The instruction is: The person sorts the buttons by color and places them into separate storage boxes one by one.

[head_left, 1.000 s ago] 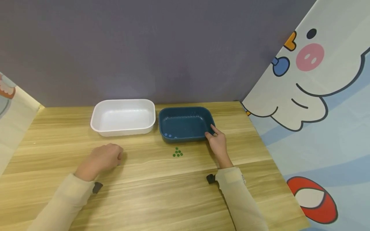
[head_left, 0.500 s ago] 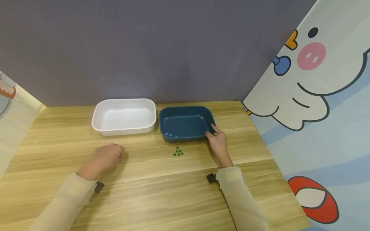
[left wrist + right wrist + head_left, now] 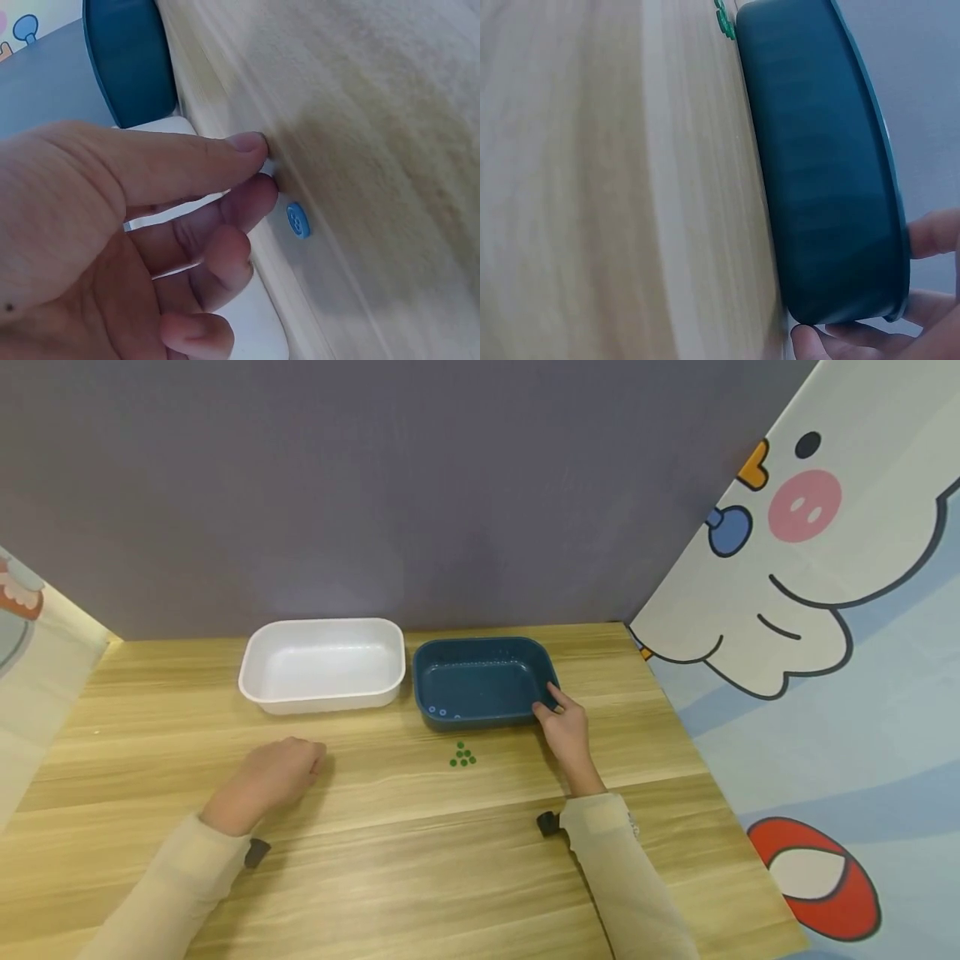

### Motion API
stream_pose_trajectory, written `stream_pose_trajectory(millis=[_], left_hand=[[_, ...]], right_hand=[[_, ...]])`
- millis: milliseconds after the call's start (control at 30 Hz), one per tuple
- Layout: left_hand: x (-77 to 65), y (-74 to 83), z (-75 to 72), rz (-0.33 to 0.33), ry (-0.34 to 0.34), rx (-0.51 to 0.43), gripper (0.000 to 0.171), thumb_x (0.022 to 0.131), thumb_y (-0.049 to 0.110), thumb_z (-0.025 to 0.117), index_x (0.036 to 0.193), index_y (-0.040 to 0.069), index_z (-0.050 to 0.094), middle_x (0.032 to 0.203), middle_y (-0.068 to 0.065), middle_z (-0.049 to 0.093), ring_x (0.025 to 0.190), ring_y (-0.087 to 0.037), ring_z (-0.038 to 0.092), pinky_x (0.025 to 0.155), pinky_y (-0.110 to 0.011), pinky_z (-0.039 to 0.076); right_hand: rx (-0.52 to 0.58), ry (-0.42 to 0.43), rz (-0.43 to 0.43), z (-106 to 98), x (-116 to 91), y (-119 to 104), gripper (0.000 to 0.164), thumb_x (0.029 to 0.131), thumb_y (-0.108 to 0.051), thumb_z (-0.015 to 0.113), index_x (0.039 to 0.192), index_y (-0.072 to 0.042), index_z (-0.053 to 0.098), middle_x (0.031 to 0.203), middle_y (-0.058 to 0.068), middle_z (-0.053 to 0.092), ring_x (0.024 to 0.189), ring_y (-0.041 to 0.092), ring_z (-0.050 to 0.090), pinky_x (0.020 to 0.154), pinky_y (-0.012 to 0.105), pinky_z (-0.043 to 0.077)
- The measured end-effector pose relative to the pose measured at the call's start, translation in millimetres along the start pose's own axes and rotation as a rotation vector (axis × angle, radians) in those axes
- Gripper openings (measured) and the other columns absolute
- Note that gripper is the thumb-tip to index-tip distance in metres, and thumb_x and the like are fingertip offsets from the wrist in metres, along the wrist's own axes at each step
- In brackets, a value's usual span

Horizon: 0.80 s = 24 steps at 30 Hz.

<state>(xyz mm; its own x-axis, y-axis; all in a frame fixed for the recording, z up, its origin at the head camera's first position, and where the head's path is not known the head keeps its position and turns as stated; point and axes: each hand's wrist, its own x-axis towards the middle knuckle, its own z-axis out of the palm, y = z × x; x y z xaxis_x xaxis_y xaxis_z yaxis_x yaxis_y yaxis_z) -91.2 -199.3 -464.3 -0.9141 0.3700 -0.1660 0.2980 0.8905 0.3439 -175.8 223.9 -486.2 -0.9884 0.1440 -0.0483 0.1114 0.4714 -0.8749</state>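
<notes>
My left hand [image 3: 270, 779] is low over the table in front of the white tray [image 3: 326, 702]. In the left wrist view its thumb and index finger [image 3: 251, 142] pinch, with a small bluish sliver between the tips that looks like a button, mostly hidden. Just beyond the fingertips a blue button [image 3: 298, 220] lies on the wood. My right hand [image 3: 567, 739] grips the near right corner of the dark blue tray [image 3: 480, 723]. Several small blue buttons [image 3: 442, 712] lie inside that tray's near left corner. Several green buttons [image 3: 462, 754] form a triangle on the table before it.
Both trays stand side by side on the wooden table [image 3: 420, 860], near the grey back wall [image 3: 420, 502]. A wall panel with cartoon drawings [image 3: 847, 710] runs along the right side, another along the left.
My left hand has shifted slightly to the right, staying low over the table. My right hand keeps its grip on the dark blue tray, and the green buttons stay in their triangle.
</notes>
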Motion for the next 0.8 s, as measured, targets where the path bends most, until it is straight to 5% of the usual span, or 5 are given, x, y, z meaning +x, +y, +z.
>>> stream_pose_trajectory(millis=[200, 433, 800], left_hand=[[1.3, 2.2, -0.7, 0.032, 0.045, 0.006, 0.033, 0.093, -0.001, 0.058, 0.068, 0.017, 0.045, 0.061, 0.004, 0.041, 0.055, -0.012, 0.039, 0.048, -0.026, 0.034], [9.2, 5.6, 1.6, 0.081, 0.122, -0.017, 0.031, 0.092, 0.000, 0.064, 0.072, 0.018, 0.049, 0.062, 0.006, 0.043, 0.057, -0.010, 0.040, 0.049, -0.025, 0.035], [19.2, 15.9, 0.3, 0.096, 0.160, -0.053, 0.016, 0.090, 0.001, 0.068, 0.081, 0.013, 0.064, 0.072, 0.006, 0.058, 0.064, -0.011, 0.049, 0.056, -0.031, 0.048]], right_hand=[[-0.008, 0.006, -0.002, 0.4, 0.8, 0.6, 0.059, 0.094, -0.024, 0.064, 0.150, -0.008, 0.049, 0.155, 0.023, 0.039, 0.043, 0.006, 0.029, 0.064, 0.030, 0.039], [-0.015, 0.014, -0.004, 1.2, 0.8, 1.5, 0.059, 0.094, -0.024, 0.064, 0.149, -0.009, 0.050, 0.154, 0.022, 0.040, 0.044, 0.006, 0.029, 0.061, 0.029, 0.038], [-0.014, 0.003, 0.004, 1.3, 1.5, 1.6, 0.059, 0.095, -0.024, 0.063, 0.150, -0.009, 0.049, 0.155, 0.022, 0.039, 0.043, 0.006, 0.029, 0.072, 0.032, 0.040]])
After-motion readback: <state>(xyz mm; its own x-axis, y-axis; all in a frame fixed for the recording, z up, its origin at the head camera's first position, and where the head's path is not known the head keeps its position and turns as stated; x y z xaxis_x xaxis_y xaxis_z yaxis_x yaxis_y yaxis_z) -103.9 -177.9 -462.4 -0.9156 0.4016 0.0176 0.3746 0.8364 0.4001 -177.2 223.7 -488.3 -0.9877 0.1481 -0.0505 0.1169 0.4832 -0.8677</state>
